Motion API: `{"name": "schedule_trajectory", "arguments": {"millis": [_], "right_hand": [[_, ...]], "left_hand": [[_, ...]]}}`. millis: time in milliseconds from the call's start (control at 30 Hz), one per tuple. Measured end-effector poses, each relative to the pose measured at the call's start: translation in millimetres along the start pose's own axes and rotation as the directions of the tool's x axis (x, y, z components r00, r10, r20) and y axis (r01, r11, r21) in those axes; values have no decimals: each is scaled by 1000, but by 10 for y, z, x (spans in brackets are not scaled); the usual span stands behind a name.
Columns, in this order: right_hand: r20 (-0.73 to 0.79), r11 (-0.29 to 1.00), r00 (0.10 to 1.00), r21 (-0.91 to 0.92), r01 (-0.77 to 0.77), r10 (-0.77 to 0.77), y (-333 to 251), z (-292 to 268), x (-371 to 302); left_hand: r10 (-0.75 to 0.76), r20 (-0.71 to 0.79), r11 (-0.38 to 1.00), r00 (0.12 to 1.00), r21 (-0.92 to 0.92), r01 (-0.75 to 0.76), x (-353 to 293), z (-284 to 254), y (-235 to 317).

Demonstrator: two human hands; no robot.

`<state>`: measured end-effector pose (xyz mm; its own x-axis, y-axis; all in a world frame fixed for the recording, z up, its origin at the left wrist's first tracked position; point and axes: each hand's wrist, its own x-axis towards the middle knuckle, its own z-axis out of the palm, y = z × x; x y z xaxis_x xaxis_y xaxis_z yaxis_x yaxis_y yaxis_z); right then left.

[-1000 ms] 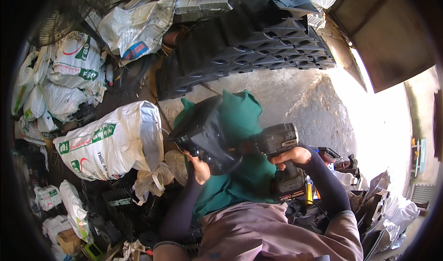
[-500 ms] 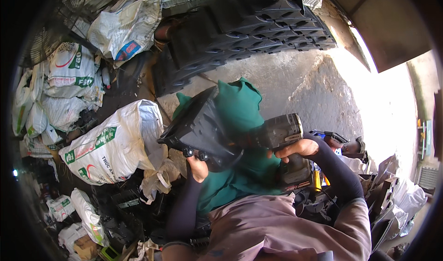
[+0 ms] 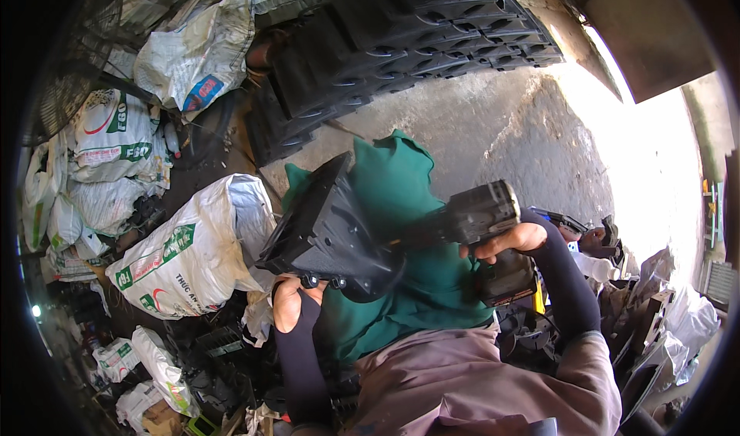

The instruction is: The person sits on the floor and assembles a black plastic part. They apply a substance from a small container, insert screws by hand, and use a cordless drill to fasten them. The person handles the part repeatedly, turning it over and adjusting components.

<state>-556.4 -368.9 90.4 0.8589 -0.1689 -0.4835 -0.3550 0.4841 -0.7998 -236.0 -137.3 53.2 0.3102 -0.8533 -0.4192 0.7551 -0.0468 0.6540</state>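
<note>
A black plastic hopper-shaped part [image 3: 330,239] lies tilted over my lap, which is covered in green cloth [image 3: 393,174]. From its near left edge my left hand [image 3: 288,303] grips it, the fingers partly hidden under the rim. Two small dark knobs [image 3: 324,282] stick out beside that hand. My right hand [image 3: 510,239] is wrapped round the handle of a dark cordless drill [image 3: 482,211]. The drill's nose points left at the part; whether its tip touches it I cannot tell.
Stacked black plastic parts [image 3: 401,55] stand at the far side. To the left an open white sack [image 3: 189,255] lies on its side, with several filled sacks [image 3: 116,135] beyond it. Tools and scraps [image 3: 586,239] crowd my right side. Concrete floor [image 3: 493,120] shows ahead.
The drill has shifted slightly right and up, away from the part. My left hand has moved left and down along the part's edge, and the part has turned a little.
</note>
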Motion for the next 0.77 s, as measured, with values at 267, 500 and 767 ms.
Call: {"name": "schedule_trajectory", "arguments": {"millis": [267, 500, 767], "right_hand": [[-182, 987, 983, 160, 20, 9, -104, 79, 88], [-137, 993, 989, 118, -31, 47, -168, 120, 186], [-119, 991, 993, 136, 3, 13, -139, 69, 235]], "left_hand": [[109, 33, 764, 993, 637, -105, 183, -146, -24], [239, 50, 768, 970, 601, -220, 192, -321, -213], [131, 381, 659, 915, 656, -368, -131, -954, -375]]}}
